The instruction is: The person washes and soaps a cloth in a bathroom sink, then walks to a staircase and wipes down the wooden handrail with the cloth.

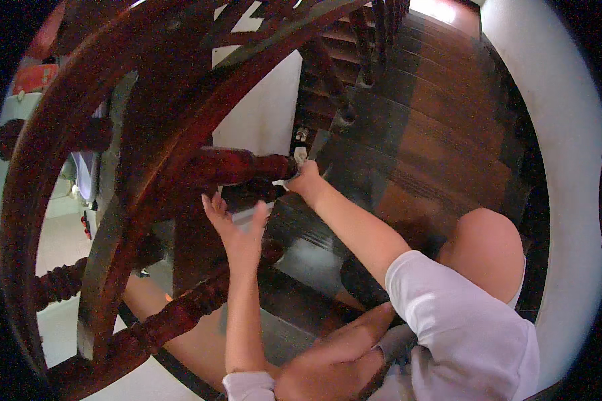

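A dark red-brown turned wooden baluster [226, 165] runs across the middle of the view, under a curved handrail. My right hand [305, 179] closes around a small white piece of cloth or paper [280, 183] at the baluster's narrow end, near the stair tread. The fingers of that hand are partly hidden behind the wrist. Just below the baluster is my left hand [236, 220], slightly blurred. Its thumb and fingers are apart and nothing shows between them. Whether its fingertips touch the wood, I cannot tell.
Dark wooden stair treads [431, 100] climb toward the upper right beside a white wall [567, 150]. A second turned baluster [180, 316] lies near my lower left. Through the railing [100, 210] a lower floor shows a red object [35, 77]. My bare knee [486, 245] is at the right.
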Demonstrator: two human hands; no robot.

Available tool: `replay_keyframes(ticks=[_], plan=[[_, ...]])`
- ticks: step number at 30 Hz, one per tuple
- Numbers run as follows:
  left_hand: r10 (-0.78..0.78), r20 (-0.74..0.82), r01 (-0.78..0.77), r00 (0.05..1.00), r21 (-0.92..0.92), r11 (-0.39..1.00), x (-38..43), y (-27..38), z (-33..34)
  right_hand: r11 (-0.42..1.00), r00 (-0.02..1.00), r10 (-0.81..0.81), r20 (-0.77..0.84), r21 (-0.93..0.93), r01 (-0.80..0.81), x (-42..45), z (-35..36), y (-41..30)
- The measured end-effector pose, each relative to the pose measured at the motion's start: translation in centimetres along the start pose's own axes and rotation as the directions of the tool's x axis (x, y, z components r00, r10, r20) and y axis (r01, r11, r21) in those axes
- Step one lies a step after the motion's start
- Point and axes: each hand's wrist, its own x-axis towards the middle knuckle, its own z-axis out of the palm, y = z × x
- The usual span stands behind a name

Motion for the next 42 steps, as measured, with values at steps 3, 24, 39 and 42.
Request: replay_keyframes(ticks=[3,24,39,42], plan=[[-0.268,0.119,0.292,0.956,-0.477,0.829,3.9,1.7,3.0,0.999,0.977,0.000,0.211,0.049,-0.011,0.7,-0.6,-0.3],[-0.190,-0.430,-0.060,0.883,-0.503,0.862,8.6,-3.1,7.9,-0.538,0.500,0.420,0.757,-0.236,0.810,17.5,-1.2,-6.3],[-0.203,-0.643,-0.131,0.739,-0.433,0.892,8.7,-6.8,5.3,-0.846,0.668,0.197,0.717,-0.220,0.486,9.6,-4.2,-8.5],[-0.013,-0.618,-0.251,0.786,-0.339,0.907,9.3,-7.0,4.6,-0.892,0.538,0.113,0.835,-0.152,0.425,11.1,-6.7,-9.7]])
